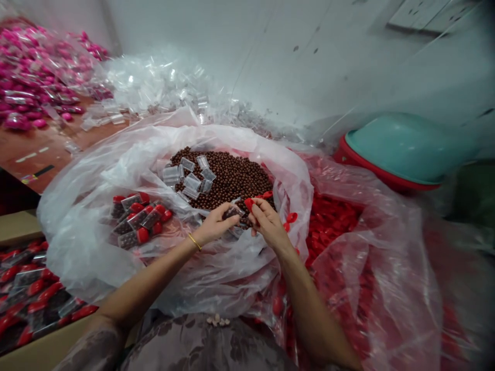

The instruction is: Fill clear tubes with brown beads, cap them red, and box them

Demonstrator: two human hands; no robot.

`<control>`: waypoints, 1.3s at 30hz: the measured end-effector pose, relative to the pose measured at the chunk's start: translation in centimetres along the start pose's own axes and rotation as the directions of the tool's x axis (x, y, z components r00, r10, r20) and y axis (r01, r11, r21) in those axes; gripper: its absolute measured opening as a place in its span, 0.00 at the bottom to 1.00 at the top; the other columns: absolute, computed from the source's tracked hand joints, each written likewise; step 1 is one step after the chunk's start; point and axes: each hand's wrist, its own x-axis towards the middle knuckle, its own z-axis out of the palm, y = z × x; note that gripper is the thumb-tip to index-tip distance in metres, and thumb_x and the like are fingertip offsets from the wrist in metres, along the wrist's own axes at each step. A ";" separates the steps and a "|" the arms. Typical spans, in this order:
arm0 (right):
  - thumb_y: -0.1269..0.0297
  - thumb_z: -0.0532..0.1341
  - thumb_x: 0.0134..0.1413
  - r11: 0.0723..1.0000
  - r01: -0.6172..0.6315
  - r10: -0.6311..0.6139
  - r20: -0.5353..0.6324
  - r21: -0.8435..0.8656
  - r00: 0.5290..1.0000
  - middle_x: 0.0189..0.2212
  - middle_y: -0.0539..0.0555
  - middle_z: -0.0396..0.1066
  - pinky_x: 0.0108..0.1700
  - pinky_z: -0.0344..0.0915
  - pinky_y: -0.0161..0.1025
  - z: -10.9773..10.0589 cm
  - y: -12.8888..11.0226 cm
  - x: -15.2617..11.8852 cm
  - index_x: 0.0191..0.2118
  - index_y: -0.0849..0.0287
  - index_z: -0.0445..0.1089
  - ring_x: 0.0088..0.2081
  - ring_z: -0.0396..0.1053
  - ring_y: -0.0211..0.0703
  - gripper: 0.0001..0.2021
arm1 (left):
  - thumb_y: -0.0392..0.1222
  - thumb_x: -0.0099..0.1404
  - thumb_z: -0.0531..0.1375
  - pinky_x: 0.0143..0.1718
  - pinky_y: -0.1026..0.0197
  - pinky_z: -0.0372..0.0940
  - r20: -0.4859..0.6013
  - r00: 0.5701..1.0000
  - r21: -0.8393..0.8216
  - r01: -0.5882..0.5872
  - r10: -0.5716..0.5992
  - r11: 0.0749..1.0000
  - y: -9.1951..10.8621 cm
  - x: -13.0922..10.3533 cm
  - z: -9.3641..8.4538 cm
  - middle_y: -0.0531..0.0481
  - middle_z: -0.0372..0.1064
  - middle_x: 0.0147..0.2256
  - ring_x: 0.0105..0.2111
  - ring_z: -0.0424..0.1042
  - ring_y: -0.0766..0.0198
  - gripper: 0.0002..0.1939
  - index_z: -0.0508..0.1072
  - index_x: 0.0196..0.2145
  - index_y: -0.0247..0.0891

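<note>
Fingers of my left hand [219,222] are closed around a small clear container [233,211] with dark contents. Close to its right end, my right hand [266,219] pinches a red cap [249,204]; whether the two touch is hard to tell. Both hands are over the near edge of a heap of brown beads [235,178] in a large plastic bag [88,180]. Several clear containers [192,182] lie on the left part of the beads. Left of my hands, a pile of filled, red-capped containers [139,219] rests on the plastic.
Right of the beads, red caps [328,221] fill another plastic bag. A teal basin [402,147] stands in a red basin [382,178] farther right. A cardboard box [58,345] at lower left holds red-capped containers. Pink items [34,72] and clear containers [154,82] are heaped behind.
</note>
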 end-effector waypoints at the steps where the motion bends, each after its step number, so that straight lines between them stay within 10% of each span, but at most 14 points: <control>1: 0.44 0.56 0.50 1.000 0.012 -0.012 -0.010 -0.009 1.000 0.17 0.40 0.53 0.14 0.58 0.30 0.2 0.2 -0.3 0.44 0.56 0.61 0.14 0.49 0.30 0.23 | 0.52 0.59 0.58 0.28 0.67 0.59 0.025 1.000 0.005 -0.010 0.010 1.000 -0.1 -0.2 0.1 0.52 0.62 0.31 0.26 0.61 0.71 0.19 0.65 0.40 0.33; 14: 0.51 0.47 0.61 0.855 0.179 -0.195 0.018 -0.486 0.981 0.17 0.48 0.64 0.20 0.62 0.33 0.9 0.8 -3.6 0.55 0.63 0.66 0.18 0.61 0.35 0.26 | 0.44 0.55 0.60 0.28 0.67 0.54 0.003 0.998 0.244 -0.061 0.062 0.968 -0.1 -1.4 1.3 0.55 0.59 0.26 0.27 0.57 0.70 0.11 0.66 0.30 0.33; 20: 0.57 0.47 0.61 0.671 0.301 -0.298 0.124 -0.677 0.946 0.44 0.57 0.73 0.41 0.69 0.37 0.5 -0.5 -4.5 0.54 0.59 0.67 0.40 0.73 0.42 0.22 | 0.49 0.53 0.61 0.28 0.67 0.55 -0.084 0.995 0.132 -0.038 0.049 0.991 -0.4 -1.8 2.6 0.55 0.58 0.25 0.26 0.56 0.70 0.16 0.65 0.29 0.33; 29: 0.51 0.49 0.59 0.901 0.242 -0.370 -0.346 -0.361 0.862 0.15 0.46 0.58 0.25 0.60 0.32 0.3 -1.0 -3.1 0.29 0.59 0.73 0.19 0.58 0.33 0.22 | 0.47 0.58 0.58 0.23 0.69 0.50 0.405 0.911 0.394 -0.098 -0.077 0.914 2.8 -1.8 1.0 0.57 0.60 0.21 0.21 0.56 0.72 0.12 0.67 0.30 0.33; 34: 0.47 0.46 0.59 0.993 0.112 -0.117 -0.122 -0.043 0.986 0.28 0.49 0.66 0.37 0.65 0.35 2.4 0.2 -2.3 0.42 0.56 0.70 0.31 0.65 0.36 0.22 | 0.44 0.57 0.58 0.24 0.67 0.49 0.307 0.951 0.540 -0.142 -0.038 0.829 2.0 -3.0 2.7 0.56 0.60 0.22 0.22 0.56 0.71 0.10 0.66 0.26 0.34; 39: 0.46 0.48 0.59 0.986 0.079 -0.060 0.130 -0.149 0.990 0.49 0.53 0.65 0.59 0.55 0.43 2.4 0.1 -3.0 0.58 0.53 0.59 0.53 0.61 0.41 0.26 | 0.42 0.57 0.55 0.24 0.65 0.51 0.229 0.965 0.711 -0.079 -0.124 0.699 2.5 -4.3 3.6 0.51 0.66 0.23 0.21 0.60 0.68 0.09 0.70 0.27 0.33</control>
